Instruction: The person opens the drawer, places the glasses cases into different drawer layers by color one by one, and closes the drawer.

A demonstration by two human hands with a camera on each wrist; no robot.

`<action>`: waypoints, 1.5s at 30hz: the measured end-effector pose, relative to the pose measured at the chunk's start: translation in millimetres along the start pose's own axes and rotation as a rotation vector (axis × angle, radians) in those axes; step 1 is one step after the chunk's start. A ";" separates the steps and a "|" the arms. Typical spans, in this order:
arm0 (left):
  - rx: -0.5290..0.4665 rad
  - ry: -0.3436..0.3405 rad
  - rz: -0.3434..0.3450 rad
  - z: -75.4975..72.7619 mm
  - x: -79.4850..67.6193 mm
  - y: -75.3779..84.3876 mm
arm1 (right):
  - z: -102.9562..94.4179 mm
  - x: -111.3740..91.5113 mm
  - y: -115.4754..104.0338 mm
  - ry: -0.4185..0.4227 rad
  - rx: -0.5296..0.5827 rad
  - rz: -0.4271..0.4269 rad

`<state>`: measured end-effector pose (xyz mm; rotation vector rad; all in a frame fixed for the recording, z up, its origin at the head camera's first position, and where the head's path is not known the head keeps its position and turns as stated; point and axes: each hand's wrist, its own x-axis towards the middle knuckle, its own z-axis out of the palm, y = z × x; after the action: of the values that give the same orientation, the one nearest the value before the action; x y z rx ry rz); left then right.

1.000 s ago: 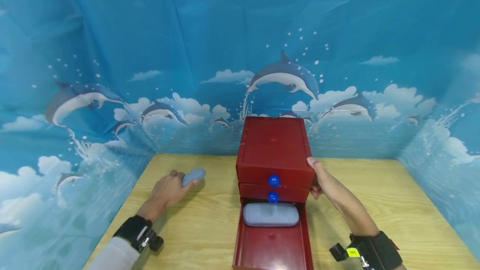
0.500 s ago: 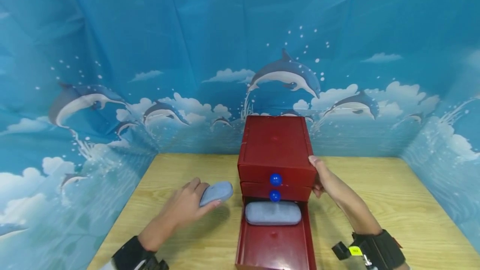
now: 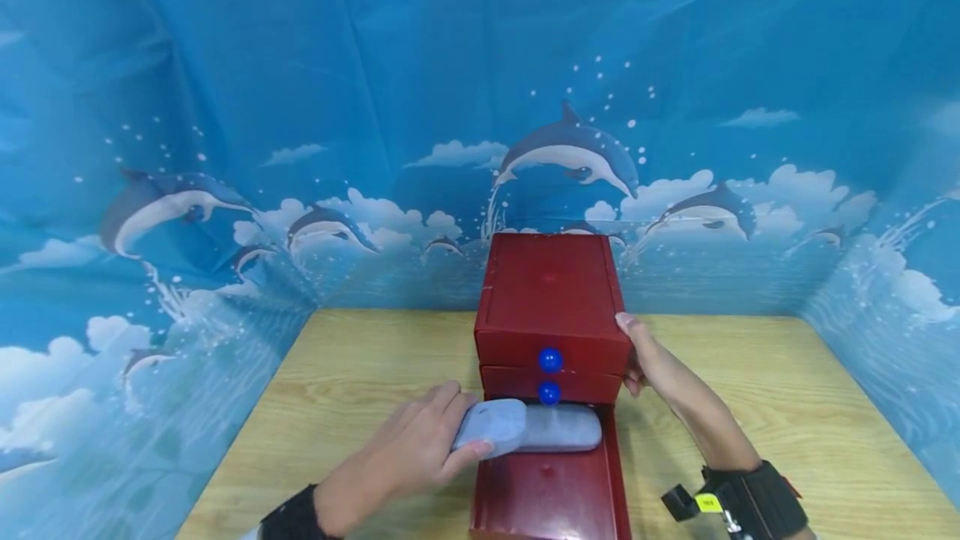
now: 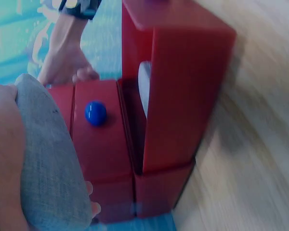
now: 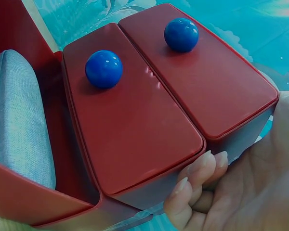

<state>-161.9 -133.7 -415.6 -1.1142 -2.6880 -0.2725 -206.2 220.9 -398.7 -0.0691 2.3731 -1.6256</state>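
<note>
My left hand (image 3: 420,444) grips a grey-blue fabric glasses case (image 3: 493,425), thumb on the near side and fingers over the far side. This case is over the left edge of the open bottom drawer (image 3: 551,500) and overlaps a second, similar glasses case (image 3: 566,428) lying at the drawer's back. Behind it rises a red drawer cabinet (image 3: 549,286), its two upper drawers pushed in. At the cabinet's right front corner, my right hand (image 3: 660,365) holds on, thumb at the top edge and curled fingers (image 5: 197,171) against the side.
Blue ball knobs (image 3: 551,359) stick out from the upper drawers. The wooden table (image 3: 765,390) reaches back to a blue dolphin-print sheet (image 3: 420,107), which also hangs at both sides.
My left hand has carried its glasses case rightward and nearer, from the table's left part to the open drawer. The right hand keeps its place on the cabinet.
</note>
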 end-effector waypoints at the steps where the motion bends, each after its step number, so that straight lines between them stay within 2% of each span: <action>1: -0.029 -0.042 -0.008 -0.3 1.6 3.7 | -0.1 -0.1 0.3 -0.003 -0.003 -0.001; 5: -0.139 -0.192 -0.040 -1.3 10.8 18.2 | -0.8 -0.2 1.0 -0.011 -0.014 -0.004; 7: -0.173 -0.233 -0.033 -1.1 16.2 24.6 | -1.0 -0.1 1.1 -0.007 -0.016 -0.005; 13: -0.166 -0.163 0.120 5.2 29.2 40.7 | -2.4 0.5 1.6 0.003 -0.011 -0.013; 19: -0.188 -0.157 0.140 12.7 39.6 53.0 | -4.0 2.3 -0.6 -0.003 -0.005 -0.050; 27: -0.062 -0.124 0.243 29.1 46.0 58.8 | -1.6 2.3 -3.8 -0.011 0.005 -0.067; 31: -0.057 -0.167 0.278 37.4 46.3 58.2 | 0.0 2.2 -2.6 -0.026 0.015 -0.066; 35: -0.062 -0.252 0.268 43.8 48.4 59.0 | 0.0 1.9 -0.4 -0.024 0.005 -0.048; 38: -0.042 -0.287 0.271 48.8 50.9 61.3 | -0.5 1.1 0.2 -0.026 0.003 -0.051; 42: 0.028 -0.300 0.316 57.5 54.4 64.6 | -0.9 0.0 0.2 -0.021 0.008 -0.052; 45: 0.044 -0.313 0.341 64.3 55.9 66.1 | -0.6 -0.9 0.2 -0.018 0.013 -0.040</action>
<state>-161.6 -34.0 -456.4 -1.6934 -2.6727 0.0225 -205.4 221.7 -398.6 -0.1294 2.3623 -1.6507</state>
